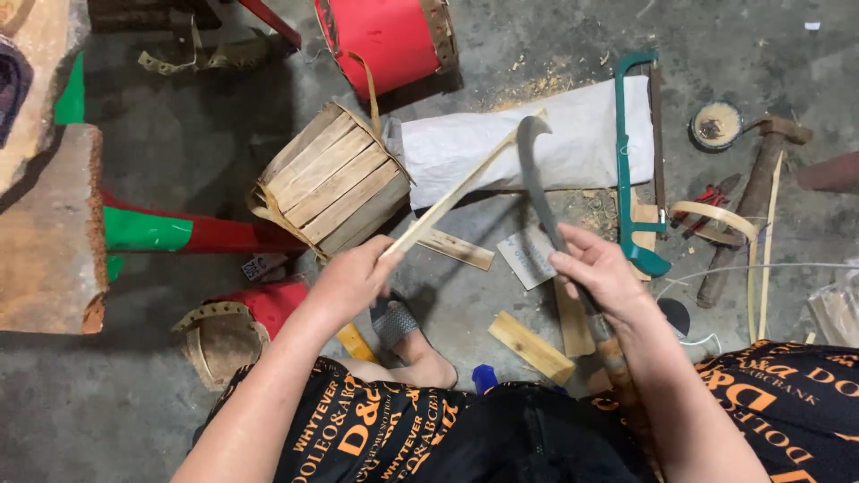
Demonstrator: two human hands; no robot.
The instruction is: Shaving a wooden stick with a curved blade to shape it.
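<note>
My left hand (352, 279) grips the near end of a long thin bamboo strip (461, 183) that slants up and to the right. My right hand (601, 274) holds a curved billhook knife (534, 174) by its wooden handle; the hooked tip of the dark blade meets the strip's far end. Both are raised over the concrete floor, above a white sack (537, 143). Just left of the strip lies a small drum body of wooden slats (333, 179).
A green-framed hacksaw (637, 165) lies right of the knife, with a hammer (756, 192), red pliers (707, 199) and a round tin (716, 125) beyond. Wood offcuts (530, 346) and a card lie near my foot (420, 362). A red drum (385, 36) and red-green pieces (179, 231) sit behind.
</note>
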